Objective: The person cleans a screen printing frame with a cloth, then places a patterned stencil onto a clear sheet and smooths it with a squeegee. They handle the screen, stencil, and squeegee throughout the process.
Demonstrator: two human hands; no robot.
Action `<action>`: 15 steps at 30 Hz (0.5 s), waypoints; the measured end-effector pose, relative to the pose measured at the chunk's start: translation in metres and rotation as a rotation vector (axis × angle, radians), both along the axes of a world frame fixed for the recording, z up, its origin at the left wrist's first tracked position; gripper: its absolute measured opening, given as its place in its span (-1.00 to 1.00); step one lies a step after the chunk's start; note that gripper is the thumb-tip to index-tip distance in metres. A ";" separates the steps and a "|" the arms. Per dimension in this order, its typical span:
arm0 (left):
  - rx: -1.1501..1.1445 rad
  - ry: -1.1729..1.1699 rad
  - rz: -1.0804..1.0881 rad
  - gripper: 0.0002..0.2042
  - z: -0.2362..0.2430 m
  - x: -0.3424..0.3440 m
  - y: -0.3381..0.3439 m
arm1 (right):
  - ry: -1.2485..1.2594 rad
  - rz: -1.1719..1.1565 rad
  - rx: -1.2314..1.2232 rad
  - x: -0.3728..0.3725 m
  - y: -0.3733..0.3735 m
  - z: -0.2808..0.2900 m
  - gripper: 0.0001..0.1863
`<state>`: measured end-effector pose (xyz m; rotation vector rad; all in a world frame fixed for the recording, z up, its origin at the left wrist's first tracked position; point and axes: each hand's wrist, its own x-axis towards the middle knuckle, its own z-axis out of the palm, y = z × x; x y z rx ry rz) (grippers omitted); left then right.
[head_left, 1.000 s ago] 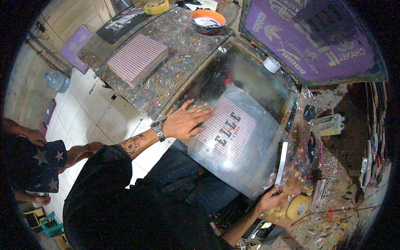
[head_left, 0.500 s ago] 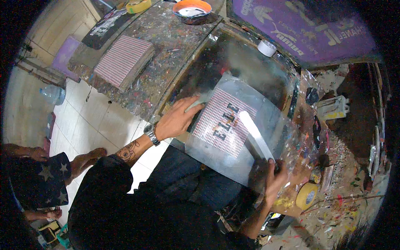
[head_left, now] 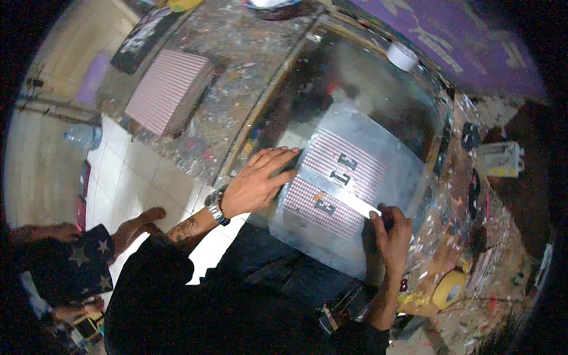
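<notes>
A red-and-white checked sheet (head_left: 349, 228) with dark letters lies on, or under, a clear film (head_left: 313, 242) on the glass-topped table. Across its middle runs a flat silvery strip (head_left: 355, 204), ruler-like, covering part of the lettering. My right hand (head_left: 393, 234) pinches the strip's right end between thumb and fingers. My left hand (head_left: 257, 180), with a metal watch (head_left: 218, 208) on its wrist, rests by the sheet's left edge near the strip's other end. Its thumb and fingers are apart, and I make out nothing between them.
A checked stack (head_left: 168, 92) sits on the paint-spattered board to the left. At the back of the glass stands a white tape roll (head_left: 402, 56). A yellow tape roll (head_left: 449, 288) lies at right. Another person's leg (head_left: 133, 231) shows at the left, near a plastic bottle (head_left: 83, 137).
My right hand has brought the strip down and left, from sticking up over the sheet's right side to lying across its middle. The left hand stays beside the sheet; the whole view has shifted slightly.
</notes>
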<state>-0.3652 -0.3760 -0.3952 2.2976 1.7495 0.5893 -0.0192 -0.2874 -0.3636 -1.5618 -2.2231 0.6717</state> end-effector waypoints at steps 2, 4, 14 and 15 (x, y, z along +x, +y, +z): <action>0.010 0.042 0.018 -0.57 -0.003 -0.003 -0.001 | -0.001 -0.004 -0.001 0.000 0.003 -0.003 -0.62; 0.012 0.006 0.025 -0.57 -0.004 -0.002 -0.001 | -0.089 0.015 -0.034 0.000 0.009 -0.002 -0.59; -0.052 0.035 0.033 -0.48 -0.006 -0.002 0.000 | -0.052 -0.032 -0.241 -0.001 0.017 0.010 -0.68; -0.056 0.050 0.038 -0.47 -0.005 -0.001 0.000 | -0.049 -0.042 -0.210 0.000 0.017 0.007 -0.68</action>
